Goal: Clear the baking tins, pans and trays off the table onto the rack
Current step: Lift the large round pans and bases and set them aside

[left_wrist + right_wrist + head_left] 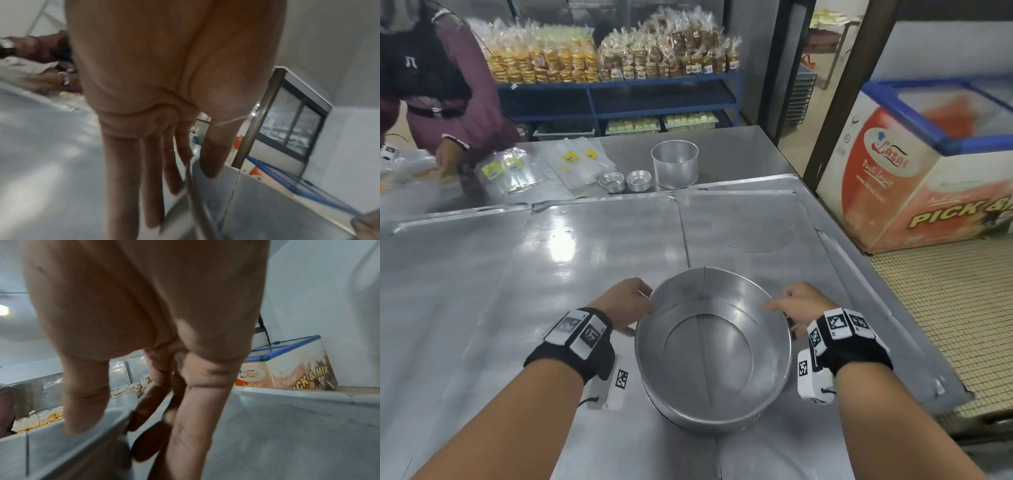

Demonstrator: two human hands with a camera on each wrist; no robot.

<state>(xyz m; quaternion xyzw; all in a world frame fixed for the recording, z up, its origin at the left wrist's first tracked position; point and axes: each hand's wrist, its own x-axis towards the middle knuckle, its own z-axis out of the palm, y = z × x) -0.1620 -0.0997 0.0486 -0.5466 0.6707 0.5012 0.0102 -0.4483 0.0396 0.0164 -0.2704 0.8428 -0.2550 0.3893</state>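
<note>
- I have both hands on the round tin (712,349), near the desk (517,274) edge: left hand (625,301) and right hand (803,303) pinch opposite rim sides.
- Thin, stiff metal — probably light and slick, so I'd grip the rim firmly.

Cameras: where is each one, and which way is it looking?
Head: sits on the person's head, looking forward and down at the big round tin on the metal table; both forearms, left hand and right hand show.
Left wrist: looks along the left hand to its fingers at the tin's rim.
Right wrist: looks along the right hand, thumb inside the tin wall, fingers outside.
Shared: all three show the tin; head and right wrist both show the freezer.
</note>
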